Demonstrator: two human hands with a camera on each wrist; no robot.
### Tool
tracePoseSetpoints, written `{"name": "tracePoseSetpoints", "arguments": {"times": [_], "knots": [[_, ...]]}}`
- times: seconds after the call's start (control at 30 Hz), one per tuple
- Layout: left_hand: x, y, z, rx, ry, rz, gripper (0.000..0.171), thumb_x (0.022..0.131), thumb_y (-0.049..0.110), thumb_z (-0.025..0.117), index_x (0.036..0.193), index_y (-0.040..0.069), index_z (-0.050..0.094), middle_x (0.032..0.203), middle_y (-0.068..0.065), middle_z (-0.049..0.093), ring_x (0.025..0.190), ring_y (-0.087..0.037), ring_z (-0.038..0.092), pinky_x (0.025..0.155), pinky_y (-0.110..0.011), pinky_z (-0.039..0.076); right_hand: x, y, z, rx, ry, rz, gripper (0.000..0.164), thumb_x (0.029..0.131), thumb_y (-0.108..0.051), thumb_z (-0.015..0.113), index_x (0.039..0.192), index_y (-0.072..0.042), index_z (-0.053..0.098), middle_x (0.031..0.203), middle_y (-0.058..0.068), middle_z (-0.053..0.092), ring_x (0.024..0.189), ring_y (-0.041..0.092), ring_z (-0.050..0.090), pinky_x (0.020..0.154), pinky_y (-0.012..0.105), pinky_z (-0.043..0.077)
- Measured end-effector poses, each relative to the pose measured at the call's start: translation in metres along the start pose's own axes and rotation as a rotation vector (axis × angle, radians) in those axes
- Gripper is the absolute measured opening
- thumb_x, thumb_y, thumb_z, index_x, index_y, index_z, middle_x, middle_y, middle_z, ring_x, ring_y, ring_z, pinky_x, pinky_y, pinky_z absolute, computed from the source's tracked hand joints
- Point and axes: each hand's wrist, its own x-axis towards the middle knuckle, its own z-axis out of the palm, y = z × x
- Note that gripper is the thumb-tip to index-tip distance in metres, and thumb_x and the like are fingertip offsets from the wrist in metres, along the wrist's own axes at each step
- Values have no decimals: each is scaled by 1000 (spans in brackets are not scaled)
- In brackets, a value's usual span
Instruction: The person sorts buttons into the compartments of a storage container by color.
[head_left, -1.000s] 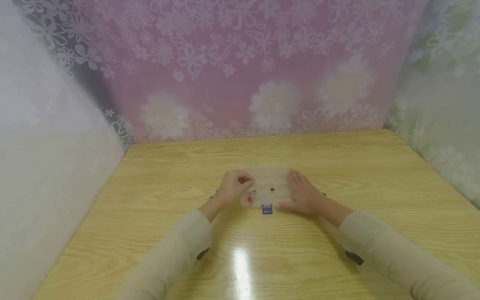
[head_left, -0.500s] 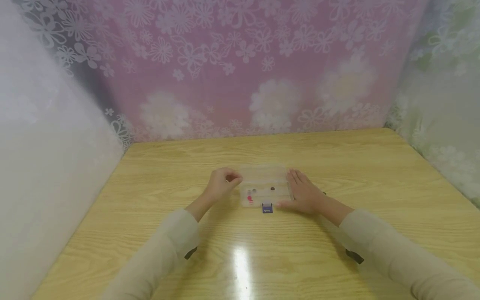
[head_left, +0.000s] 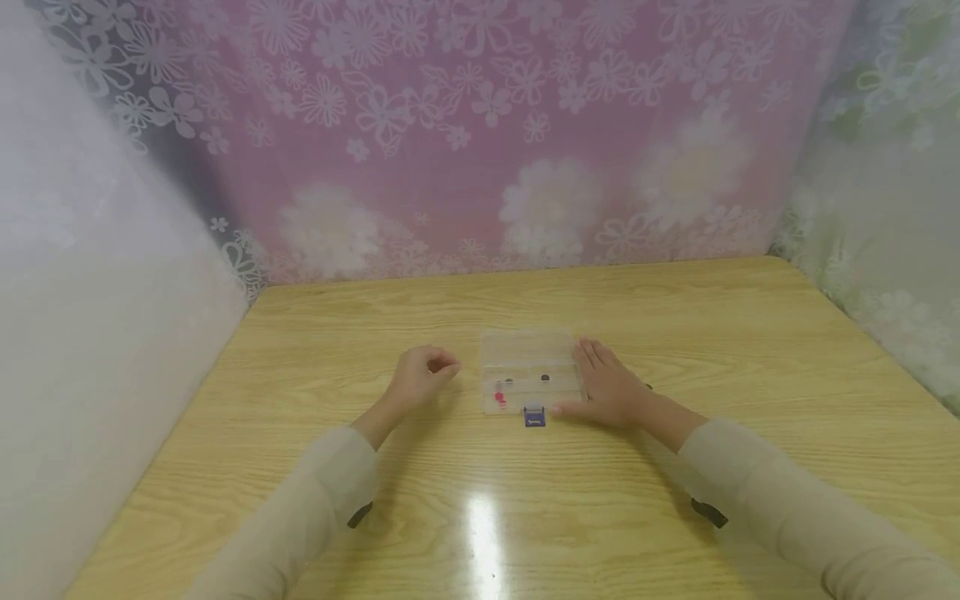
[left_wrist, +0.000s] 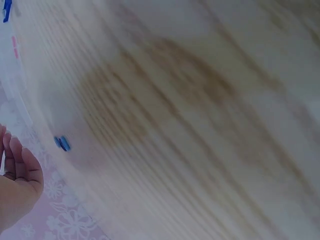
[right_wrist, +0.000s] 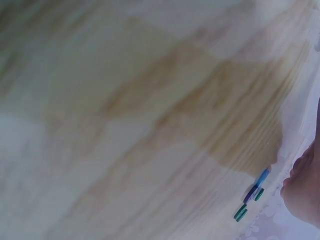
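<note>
A clear plastic compartment box (head_left: 531, 350) with a blue latch (head_left: 534, 417) lies mid-table in the head view. Red pieces (head_left: 499, 398) sit in its front left part and a dark round piece (head_left: 545, 378) farther right. My right hand (head_left: 611, 392) rests along the box's right side, fingers straight. Left of the box, apart from it, my left hand (head_left: 418, 375) hovers with loosely curled fingers and nothing visible in them. Small blue pieces (left_wrist: 62, 143) lie on the table near that hand in the left wrist view; the head view has them hidden behind it.
Several small blue, purple and green pieces (right_wrist: 250, 195) lie on the table close to the right hand, mostly hidden in the head view. The wood-grain table (head_left: 600, 500) is bounded by a pink flowered backdrop (head_left: 465, 167) behind and pale sheets at both sides.
My left hand has drawn back from above the box to the left, onto the side of the blue pieces. The right hand and the box have stayed in place.
</note>
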Motion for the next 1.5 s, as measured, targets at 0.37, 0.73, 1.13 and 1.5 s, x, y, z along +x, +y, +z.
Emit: {"name": "tracePoseSetpoints", "arguments": {"times": [0.37, 0.73, 1.13, 1.5], "knots": [[-6, -22, -12, -13, -6, -38, 15, 89, 9, 59, 95, -3, 66, 97, -17, 68, 92, -28, 62, 85, -40, 52, 0, 1, 2, 20, 21, -7, 105, 82, -63, 54, 140, 16, 16, 149, 34, 12, 140, 45, 12, 114, 53, 14], [-13, -33, -18, 17, -69, -111, 17, 90, 13, 59, 95, -1, 67, 101, -16, 68, 102, -32, 60, 93, -47, 47, 0, 1, 2, 10, -7, 10, 105, 82, -64, 53, 141, 15, 14, 150, 33, 10, 140, 44, 10, 115, 52, 12], [-15, -42, -24, 57, -147, -126, 16, 89, 12, 60, 92, -2, 67, 98, -17, 68, 84, -22, 61, 69, -28, 52, 0, 1, 3, 14, -10, 12, 106, 82, -64, 52, 141, 15, 13, 150, 32, 9, 140, 44, 9, 115, 52, 11], [-15, -40, -22, 49, -139, -162, 11, 84, 10, 65, 86, 0, 65, 79, -7, 63, 65, -10, 51, 58, -20, 44, 1, 0, 3, 1, -6, 8, 108, 82, -65, 52, 141, 15, 12, 150, 33, 10, 140, 44, 10, 115, 52, 11]]}}
